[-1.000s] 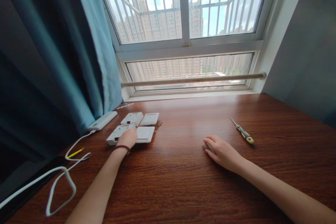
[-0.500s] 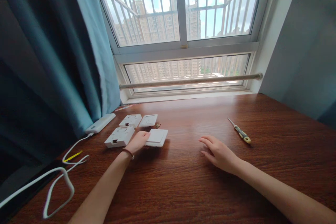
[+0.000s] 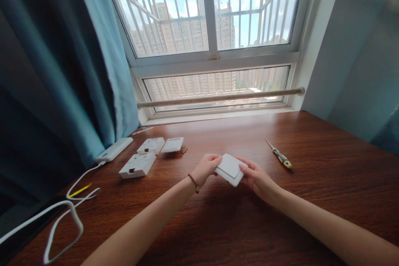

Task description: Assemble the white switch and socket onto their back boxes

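Note:
A white wall switch [image 3: 230, 167] with a square rocker face is held tilted above the table in both hands. My left hand [image 3: 206, 168], with a band at the wrist, pinches its left edge. On the opposite edge, my right hand [image 3: 256, 176] grips with the thumb on top and fingers behind. Left of the hands stand two white mounting boxes, the nearer box [image 3: 137, 165] and the farther box [image 3: 151, 145]. Beside them lies a flat white plate [image 3: 172, 144] with several small screws [image 3: 184, 150] at its corner.
A screwdriver [image 3: 281, 158] with a yellow and grey handle lies on the brown table [image 3: 324, 183] at the right. At the left are a white power bank [image 3: 114, 149], a white cable [image 3: 81, 229] and a yellow strip [image 3: 80, 190]. A blue curtain [image 3: 106, 70] hangs beside the window.
My left hand has brought the wall switch rightward from beside the boxes to the middle. My right hand, previously empty, now grips its other edge. The view has shifted slightly.

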`<state>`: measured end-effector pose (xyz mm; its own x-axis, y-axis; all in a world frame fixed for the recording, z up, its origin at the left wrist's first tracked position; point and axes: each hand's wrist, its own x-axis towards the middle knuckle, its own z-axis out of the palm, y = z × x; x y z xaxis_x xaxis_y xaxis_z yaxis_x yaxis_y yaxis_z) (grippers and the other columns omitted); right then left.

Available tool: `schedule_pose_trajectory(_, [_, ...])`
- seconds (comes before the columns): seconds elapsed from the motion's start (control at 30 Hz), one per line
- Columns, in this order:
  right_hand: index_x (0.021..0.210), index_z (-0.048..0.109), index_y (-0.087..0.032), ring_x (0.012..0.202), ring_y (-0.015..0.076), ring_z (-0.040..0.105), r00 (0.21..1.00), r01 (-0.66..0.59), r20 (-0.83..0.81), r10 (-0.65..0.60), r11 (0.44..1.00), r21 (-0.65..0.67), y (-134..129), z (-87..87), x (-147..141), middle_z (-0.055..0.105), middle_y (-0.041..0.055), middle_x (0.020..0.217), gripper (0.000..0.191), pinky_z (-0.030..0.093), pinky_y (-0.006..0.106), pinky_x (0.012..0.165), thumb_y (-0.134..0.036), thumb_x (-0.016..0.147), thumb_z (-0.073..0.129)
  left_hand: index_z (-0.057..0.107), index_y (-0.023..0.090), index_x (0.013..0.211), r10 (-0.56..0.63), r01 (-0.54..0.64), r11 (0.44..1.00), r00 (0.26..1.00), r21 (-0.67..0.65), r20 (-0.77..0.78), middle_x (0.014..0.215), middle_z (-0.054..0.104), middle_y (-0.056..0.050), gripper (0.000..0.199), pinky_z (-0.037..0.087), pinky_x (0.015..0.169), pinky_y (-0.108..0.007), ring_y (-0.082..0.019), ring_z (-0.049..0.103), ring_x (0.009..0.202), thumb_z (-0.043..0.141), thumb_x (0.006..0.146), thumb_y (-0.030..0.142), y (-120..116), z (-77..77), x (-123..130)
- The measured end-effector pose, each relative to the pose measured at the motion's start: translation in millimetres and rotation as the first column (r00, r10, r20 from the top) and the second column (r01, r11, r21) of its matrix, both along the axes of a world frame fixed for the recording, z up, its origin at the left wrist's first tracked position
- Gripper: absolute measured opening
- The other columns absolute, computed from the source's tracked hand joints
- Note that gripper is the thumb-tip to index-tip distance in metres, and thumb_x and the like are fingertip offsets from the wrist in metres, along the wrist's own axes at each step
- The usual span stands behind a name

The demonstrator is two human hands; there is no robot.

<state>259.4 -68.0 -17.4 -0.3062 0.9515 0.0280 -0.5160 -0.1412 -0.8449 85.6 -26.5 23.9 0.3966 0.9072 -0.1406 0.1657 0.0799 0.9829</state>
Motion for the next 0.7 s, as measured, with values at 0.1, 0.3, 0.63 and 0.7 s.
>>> schedule_pose_trajectory(0.1, [0.104,0.062,-0.016,0.092,0.0190,0.061,0.996,0.027,-0.082,-0.030,0.999,-0.035,6.8,-1.6,4.7,0.065,0.0087,0.103,0.034,0.047,0.030,0.082,-0.026,0.072,0.067,0.063,0.009,0.084,0.074,-0.056,0.995,0.965,-0.078,0.253,0.070,0.058,-0.005,0.051,0.035,0.050,-0.020,-0.010,0.048,0.057,0.052,0.071,0.058,9.1,-1.4,9.7])
schedule_pose_trajectory(0.3, [0.100,0.065,-0.015,0.090,0.0153,0.060,0.986,0.053,-0.156,-0.054,0.999,-0.012,14.8,-3.3,8.4,0.066,0.0065,0.100,0.026,0.045,0.025,0.086,-0.023,0.076,0.063,0.058,0.018,0.107,0.033,0.017,0.997,0.775,-0.072,0.632,0.106,0.059,-0.008,0.045,0.043,0.074,-0.025,-0.017,0.055,0.090,0.069,0.068,0.037,-0.4,-30.9,28.6])
schedule_pose_trajectory(0.63, [0.118,0.054,-0.023,0.083,0.0210,0.059,0.693,0.184,0.608,-0.388,0.910,0.371,6.6,-17.3,8.4,0.048,0.0117,0.115,0.045,0.053,0.037,0.068,-0.047,0.081,0.050,0.052,0.019,0.110,-0.020,0.088,0.993,0.788,-0.081,0.616,0.109,0.058,-0.011,0.042,0.048,0.077,-0.033,-0.021,0.060,0.091,0.065,0.073,0.033,-16.8,-46.5,29.3])
schedule_pose_trajectory(0.7, [0.120,0.052,-0.022,0.097,0.0236,0.056,0.638,0.201,0.603,-0.479,0.859,0.470,7.6,-17.0,10.9,0.042,0.0123,0.124,0.048,0.048,0.040,0.085,-0.047,0.079,0.053,0.049,0.019,0.115,0.003,0.022,0.999,0.830,-0.038,0.557,0.115,0.056,-0.012,0.049,0.048,0.078,-0.033,-0.024,0.059,0.097,0.067,0.071,0.031,-15.8,-45.4,28.8])
